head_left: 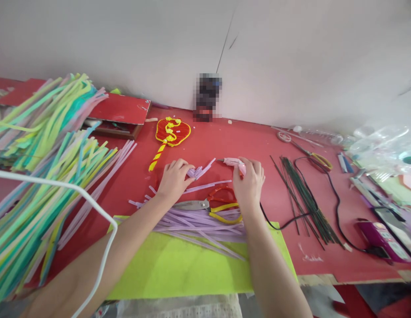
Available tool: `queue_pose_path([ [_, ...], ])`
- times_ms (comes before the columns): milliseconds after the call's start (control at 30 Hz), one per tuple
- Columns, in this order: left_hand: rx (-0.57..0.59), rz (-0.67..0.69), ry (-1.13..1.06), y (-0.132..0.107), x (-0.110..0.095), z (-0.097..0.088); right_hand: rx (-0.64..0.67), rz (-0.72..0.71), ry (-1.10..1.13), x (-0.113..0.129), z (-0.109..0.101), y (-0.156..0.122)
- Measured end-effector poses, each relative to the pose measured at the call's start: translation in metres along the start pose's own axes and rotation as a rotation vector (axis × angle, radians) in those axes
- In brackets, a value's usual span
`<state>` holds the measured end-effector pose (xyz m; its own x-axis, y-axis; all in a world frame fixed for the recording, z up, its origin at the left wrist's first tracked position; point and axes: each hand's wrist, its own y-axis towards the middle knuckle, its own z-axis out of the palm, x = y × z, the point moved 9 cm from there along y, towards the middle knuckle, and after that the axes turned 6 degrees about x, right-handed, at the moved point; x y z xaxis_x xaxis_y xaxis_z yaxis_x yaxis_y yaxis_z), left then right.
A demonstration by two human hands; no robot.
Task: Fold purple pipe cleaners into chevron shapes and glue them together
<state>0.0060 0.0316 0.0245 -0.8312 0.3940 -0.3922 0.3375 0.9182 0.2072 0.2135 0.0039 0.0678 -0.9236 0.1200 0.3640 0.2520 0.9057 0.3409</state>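
Observation:
Between the fingers of my left hand (174, 179) is a small bunch of bent lilac pipe cleaners (200, 171), one end sticking out to the right. My right hand (250, 179) is wrapped round a pink glue gun (234, 162), its nozzle pointing left at that end, a short gap apart. Under my hands lie scissors (205, 204) with red and yellow handles. They rest on a pile of long lilac pipe cleaners (199, 225) over a lime-green sheet (179, 269). A red and yellow fan-shaped pipe-cleaner piece (172, 132) lies behind my left hand.
Heaps of pastel pipe cleaners (53, 119) cover the left, with a white cable (102, 212) in front. Dark green stems (301, 203), a black cord (338, 198), another pair of scissors (308, 152) and a purple box (384, 238) lie right. A pixelated object (207, 97) stands by the wall.

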Motion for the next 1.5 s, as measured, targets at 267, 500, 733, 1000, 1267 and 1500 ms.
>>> queue_pose_path([
  [267, 0.020, 0.026, -0.010, -0.003, -0.008, -0.005, 0.217, -0.437, 0.166, 0.052, 0.034, -0.017],
  [500, 0.180, 0.040, 0.255, -0.013, -0.027, 0.010, 0.285, -0.513, 0.163, 0.055, 0.049, -0.022],
  [733, 0.215, 0.020, 0.266, -0.015, -0.022, 0.017, 0.280, -0.474, 0.234, 0.048, 0.051, -0.016],
  [1000, 0.237, 0.011, 0.233, -0.015, -0.015, 0.024, 0.291, -0.509, 0.033, 0.054, 0.054, -0.026],
  [1267, 0.260, 0.010, 0.219, -0.016, -0.015, 0.026, 0.294, -0.594, -0.076, 0.061, 0.065, -0.036],
  [1500, 0.247, 0.012, 0.217, -0.016, -0.015, 0.026, 0.296, -0.612, -0.084, 0.060, 0.066, -0.035],
])
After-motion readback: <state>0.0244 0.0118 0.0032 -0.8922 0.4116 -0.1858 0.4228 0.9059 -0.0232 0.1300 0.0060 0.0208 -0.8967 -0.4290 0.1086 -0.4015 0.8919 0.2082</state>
